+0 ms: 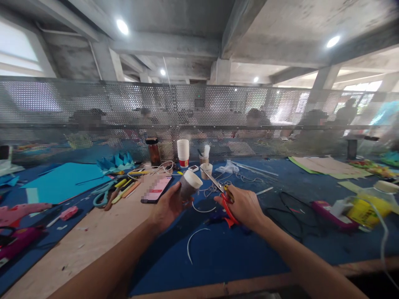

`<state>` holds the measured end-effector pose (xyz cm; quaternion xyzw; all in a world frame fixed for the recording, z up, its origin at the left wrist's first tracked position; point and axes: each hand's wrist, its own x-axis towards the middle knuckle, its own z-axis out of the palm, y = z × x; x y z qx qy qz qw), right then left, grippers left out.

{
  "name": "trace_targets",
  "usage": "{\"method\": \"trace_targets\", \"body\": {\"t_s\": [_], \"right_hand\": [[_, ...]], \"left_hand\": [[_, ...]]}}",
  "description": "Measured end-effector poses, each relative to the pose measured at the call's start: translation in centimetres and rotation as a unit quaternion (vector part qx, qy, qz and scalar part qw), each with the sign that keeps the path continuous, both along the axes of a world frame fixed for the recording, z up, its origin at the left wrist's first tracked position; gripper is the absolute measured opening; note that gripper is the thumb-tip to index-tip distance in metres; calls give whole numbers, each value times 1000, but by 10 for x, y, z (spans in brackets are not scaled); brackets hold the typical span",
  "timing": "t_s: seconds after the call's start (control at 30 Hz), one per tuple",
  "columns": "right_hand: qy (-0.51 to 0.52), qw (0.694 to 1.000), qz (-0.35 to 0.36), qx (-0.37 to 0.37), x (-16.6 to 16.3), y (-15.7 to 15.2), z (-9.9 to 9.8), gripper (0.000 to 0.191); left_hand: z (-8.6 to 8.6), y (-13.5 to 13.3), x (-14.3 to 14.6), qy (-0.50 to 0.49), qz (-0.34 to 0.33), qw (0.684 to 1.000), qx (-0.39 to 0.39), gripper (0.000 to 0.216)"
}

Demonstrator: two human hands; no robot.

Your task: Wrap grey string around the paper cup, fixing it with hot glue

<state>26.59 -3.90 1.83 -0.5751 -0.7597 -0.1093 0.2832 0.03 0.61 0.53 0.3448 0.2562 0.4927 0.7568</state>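
Several stacked cups [183, 151] stand beyond the held cup [188, 187] and scissors [219, 186].

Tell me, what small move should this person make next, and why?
Perhaps bring the scissors toward the grey cup: the right hand holds them, the left hand holds the cup, and the blades seem apart from it.

This place is presenting as a craft workshop. Bare concrete beams [168, 47] are spanning the ceiling [174, 20] among lit lamps [122, 27]. A perforated metal screen [218, 104] is standing behind the blue-topped counter [174, 257], and blurred people [254, 118] are showing through it. A pink glue gun [25, 211], hand tools [131, 189], a blue sheet [64, 178] and stacked paper cups [183, 150] are occupying the counter; red-handled scissors [218, 185] are being held above it.
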Motion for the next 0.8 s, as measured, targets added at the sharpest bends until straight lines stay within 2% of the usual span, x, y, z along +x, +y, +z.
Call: {"method": "trace_targets", "body": {"t_s": [0.17,0.3,0.5,0.63,0.8], "right_hand": [[-13,998,-54,-18,13,3,13,45],[-26,992,-111,-50,31,8,24,47],[-36,971,-201,-123,79,17,31,51],[-42,959,-224,-168,118,32,36,47],[-57,952,-215,-212,150,72,41,33]], "left_hand": [[1,5,-1,-4,57,998,5,31],[0,7,-1,1,74,997,9,31],[1,2,-4,18,81,996,25,29],[2,-3,-5,43,95,994,24,28],[-3,-4,-3,61,108,992,25,27]]}}
